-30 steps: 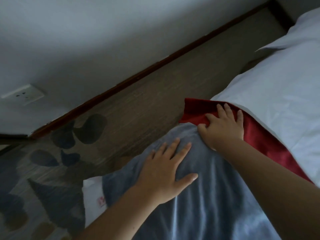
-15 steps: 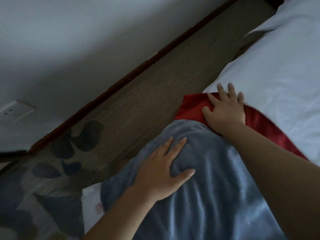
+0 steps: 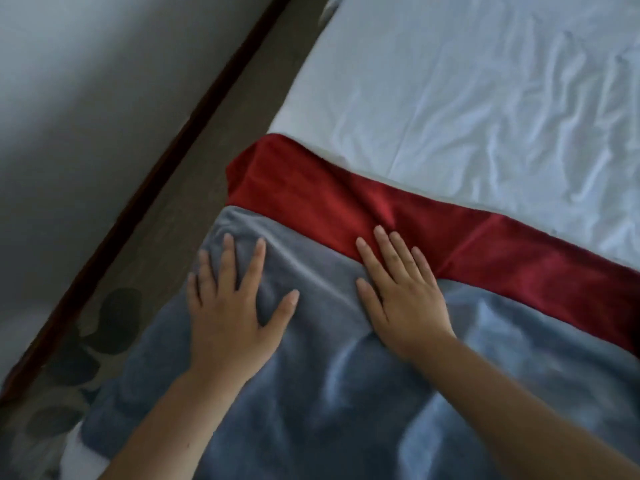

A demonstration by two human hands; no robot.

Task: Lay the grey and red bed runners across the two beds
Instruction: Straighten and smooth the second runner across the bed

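A runner with a grey plush part and a red band lies across a bed with a wrinkled white sheet. Its end hangs over the bed's left side. My left hand rests flat, fingers spread, on the grey part near the bed's edge. My right hand lies flat over the seam, fingertips on the red band, palm on the grey. Neither hand grips the cloth.
A narrow strip of brown carpet runs between the bed and a pale wall with a dark skirting board. Dark leaf shapes pattern the carpet at lower left. A white sheet corner shows under the runner.
The view has swung right onto the bed top. Both hands have flattened; my right hand slid from the red corner back to the seam between red and grey.
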